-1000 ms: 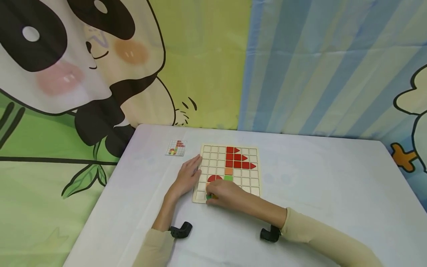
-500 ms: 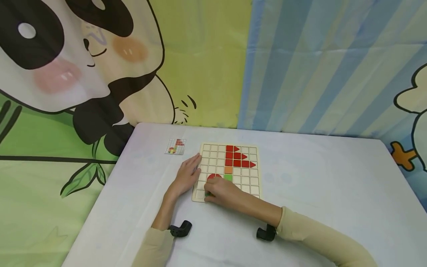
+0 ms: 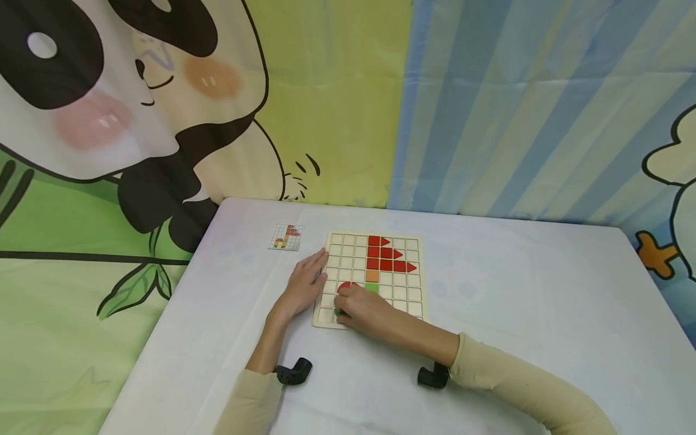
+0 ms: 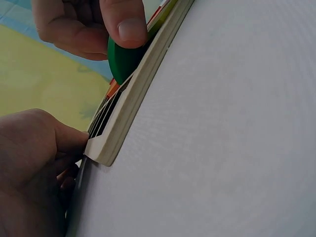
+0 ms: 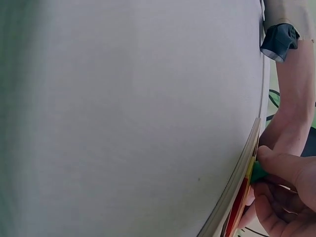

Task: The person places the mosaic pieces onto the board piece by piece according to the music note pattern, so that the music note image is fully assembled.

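Note:
A pale wooden board (image 3: 401, 296) with a grid of square cells lies flat on the table. At its lower left, my right hand (image 3: 365, 307) pinches a green piece with a rounded edge (image 4: 120, 61) between thumb and fingers. The piece stands tilted in the left wrist view, its lower edge at the board. My left hand (image 3: 302, 285) lies along the board's left edge, fingers extended, touching it. Red pieces (image 3: 386, 264) form three pointed rows in the upper cells. Below them sit an orange square (image 3: 372, 276) and a green square (image 3: 371, 288). My right hand partly covers a rounded red shape (image 3: 346, 286).
A small card (image 3: 286, 237) printed with a coloured grid pattern lies left of the board. A white cloth covers the table (image 3: 516, 302). A printed curtain (image 3: 337, 109) hangs behind it. Black wrist cameras (image 3: 294, 371) sit on both wrists.
The right hand has tilted and shifted slightly over the board's lower left, and its forearm has moved a little left. The green piece stays in its fingers. The left hand keeps its place.

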### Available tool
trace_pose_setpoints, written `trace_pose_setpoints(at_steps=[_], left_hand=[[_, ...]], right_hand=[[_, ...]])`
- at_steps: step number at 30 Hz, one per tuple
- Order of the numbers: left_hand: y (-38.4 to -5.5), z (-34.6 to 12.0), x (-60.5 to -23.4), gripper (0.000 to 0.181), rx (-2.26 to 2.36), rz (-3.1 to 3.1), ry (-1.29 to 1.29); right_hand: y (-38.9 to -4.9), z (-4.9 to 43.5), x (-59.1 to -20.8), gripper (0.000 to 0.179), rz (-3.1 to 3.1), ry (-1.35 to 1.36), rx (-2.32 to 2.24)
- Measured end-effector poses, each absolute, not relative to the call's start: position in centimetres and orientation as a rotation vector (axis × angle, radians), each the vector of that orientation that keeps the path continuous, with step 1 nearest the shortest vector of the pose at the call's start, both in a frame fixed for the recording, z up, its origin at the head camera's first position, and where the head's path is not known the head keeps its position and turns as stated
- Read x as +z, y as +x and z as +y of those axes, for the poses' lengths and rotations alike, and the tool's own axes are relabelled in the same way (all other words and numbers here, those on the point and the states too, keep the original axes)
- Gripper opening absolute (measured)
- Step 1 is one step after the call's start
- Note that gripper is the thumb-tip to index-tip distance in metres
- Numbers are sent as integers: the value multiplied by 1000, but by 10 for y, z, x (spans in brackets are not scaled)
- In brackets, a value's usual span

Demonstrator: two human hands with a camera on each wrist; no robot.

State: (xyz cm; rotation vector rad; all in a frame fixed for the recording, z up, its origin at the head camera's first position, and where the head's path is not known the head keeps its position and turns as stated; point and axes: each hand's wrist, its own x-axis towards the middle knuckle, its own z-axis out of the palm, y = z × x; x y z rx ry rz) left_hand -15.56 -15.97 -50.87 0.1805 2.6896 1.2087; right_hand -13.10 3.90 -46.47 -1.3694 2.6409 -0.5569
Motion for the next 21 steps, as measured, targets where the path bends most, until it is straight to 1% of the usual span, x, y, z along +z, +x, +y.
trace_pose_setpoints(at_steps=[4, 9, 15, 19, 21], left_hand=[[-156, -160, -509, 57, 1216, 2690, 186], [-155, -160, -509, 57, 1219, 2698, 190], [-156, -158, -507, 57, 1210, 2690, 196], [-156, -159, -507, 57, 1218, 2692, 179], [-155, -159, -507, 57, 1211, 2696, 174]], right_hand=[[-133, 40, -465, 12, 2604, -1394, -560], [-136, 42, -464, 18, 2549, -1439, -542], [-141, 48, -464, 22, 2509, -1504, -521], [-140, 48, -468, 19, 2548, -1647, -494], [-137, 47, -471, 13, 2586, -1726, -465]])
